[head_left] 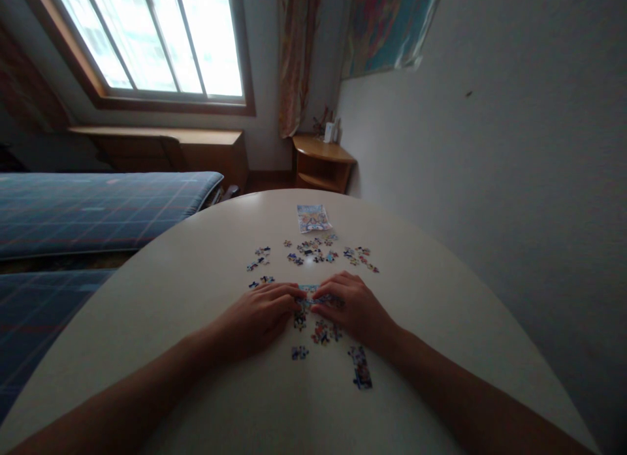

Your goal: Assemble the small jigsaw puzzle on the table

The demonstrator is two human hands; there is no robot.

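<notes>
My left hand [262, 314] and my right hand [350, 306] lie flat on a round white table [206, 279], fingertips meeting over a small joined strip of jigsaw pieces [309, 290]. Both sets of fingers press down on those pieces. More joined pieces [323, 331] sit just under my hands. A short assembled strip [361, 367] lies near my right wrist, and a small pair of pieces [299, 352] lies between my forearms. Several loose pieces [313, 251] are scattered farther out.
A small reference picture card [312, 218] lies at the far side of the table. A blue plaid bed [88, 210] stands to the left, a wooden corner shelf [321, 161] behind, a window [161, 37] above, and a white wall [490, 181] close on the right.
</notes>
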